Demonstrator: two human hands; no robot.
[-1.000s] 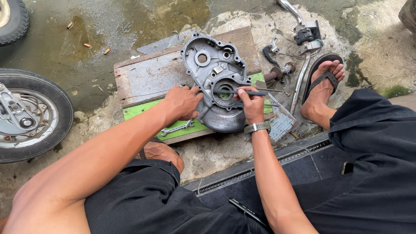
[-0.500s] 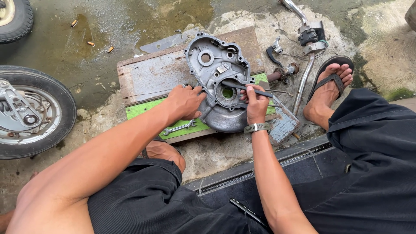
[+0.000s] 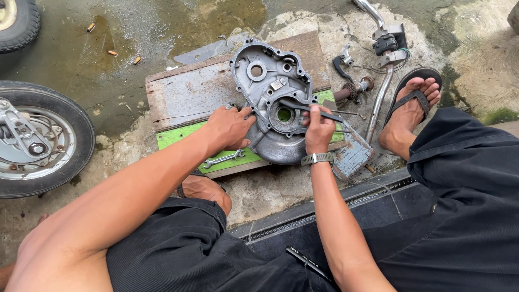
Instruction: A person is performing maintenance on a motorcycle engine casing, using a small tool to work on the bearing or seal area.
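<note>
Right hand [image 3: 319,130] closed around a thin dark tool [image 3: 311,107], tip at the bearing hole of the grey engine cover [image 3: 275,103]; tool type indistinct. Left hand [image 3: 230,127] presses the cover's left edge, fingers curled, holding nothing separate; cover rests on wooden boards [image 3: 189,97]; small spanner [image 3: 221,159] lies below; wheel [image 3: 38,140] cut off at left.

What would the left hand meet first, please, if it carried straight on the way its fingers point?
The left hand points right, toward the grey metal engine cover. Its fingertips already seem to touch the cover's left edge, so it would meet that first, though exact contact is hard to judge.
</note>
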